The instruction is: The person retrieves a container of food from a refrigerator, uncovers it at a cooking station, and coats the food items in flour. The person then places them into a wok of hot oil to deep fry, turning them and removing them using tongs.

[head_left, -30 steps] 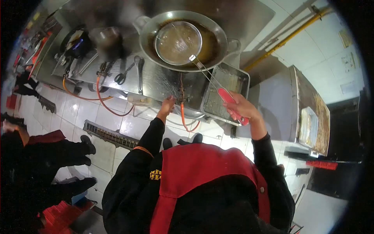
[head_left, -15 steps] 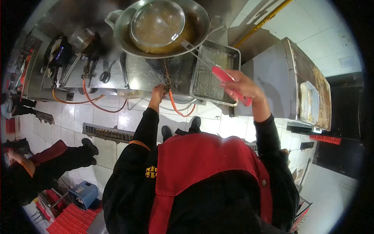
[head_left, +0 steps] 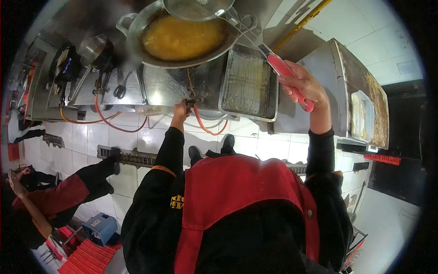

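Note:
My right hand [head_left: 306, 84] is closed round the red handle of a round mesh strainer [head_left: 194, 10]. The strainer is raised over the far side of a wide two-handled pan [head_left: 135, 42], which holds bubbling golden-brown liquid [head_left: 182, 39]. At the stove's front edge, my left hand [head_left: 180, 111] has its fingers on a small gas valve [head_left: 193, 102], partly hidden by the hand. From that valve an orange hose [head_left: 200, 122] curves downward. Right of the pan lies a metal tray [head_left: 221, 101] with a wire rack inside.
Scissors [head_left: 120, 90] and two smaller pans, one a saucepan [head_left: 93, 48], are on the stove at left. A metal cabinet [head_left: 315, 75] with a plastic container [head_left: 362, 116] on it stands at right. Another person [head_left: 68, 196] is at left, near a blue crate [head_left: 99, 228].
The strainer has moved up and away from the liquid, uncovering it. My right hand has shifted right with the handle. My left hand stays at the valve. The other person has moved.

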Tool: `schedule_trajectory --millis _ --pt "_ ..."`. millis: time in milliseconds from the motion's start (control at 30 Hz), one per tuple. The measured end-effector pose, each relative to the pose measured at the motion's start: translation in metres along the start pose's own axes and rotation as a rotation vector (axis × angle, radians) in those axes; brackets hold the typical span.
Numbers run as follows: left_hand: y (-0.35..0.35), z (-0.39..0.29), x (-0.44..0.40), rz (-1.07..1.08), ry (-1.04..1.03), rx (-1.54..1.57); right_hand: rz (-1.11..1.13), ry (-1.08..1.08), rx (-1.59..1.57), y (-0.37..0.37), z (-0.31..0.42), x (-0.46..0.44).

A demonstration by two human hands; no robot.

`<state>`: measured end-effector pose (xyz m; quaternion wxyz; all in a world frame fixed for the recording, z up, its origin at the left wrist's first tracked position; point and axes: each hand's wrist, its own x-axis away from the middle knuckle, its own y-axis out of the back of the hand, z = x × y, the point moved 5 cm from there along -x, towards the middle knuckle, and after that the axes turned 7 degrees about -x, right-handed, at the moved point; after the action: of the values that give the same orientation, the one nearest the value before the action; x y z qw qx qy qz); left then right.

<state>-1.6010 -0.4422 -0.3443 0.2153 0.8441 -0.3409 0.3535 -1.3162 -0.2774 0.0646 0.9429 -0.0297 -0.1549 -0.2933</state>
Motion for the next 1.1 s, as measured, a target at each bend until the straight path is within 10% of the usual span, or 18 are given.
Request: schedule_trajectory --millis 800,1100 --pt "0.012 -0.012 0.022 0.012 -0.070 -0.168 -0.093 -0.019 0.066 -0.004 -0.011 -0.007" --pt "-0.013 0.017 -0.069 -0.130 -0.560 -0.346 -0.165 0.057 0.067 -0.024 0.003 -0.002"
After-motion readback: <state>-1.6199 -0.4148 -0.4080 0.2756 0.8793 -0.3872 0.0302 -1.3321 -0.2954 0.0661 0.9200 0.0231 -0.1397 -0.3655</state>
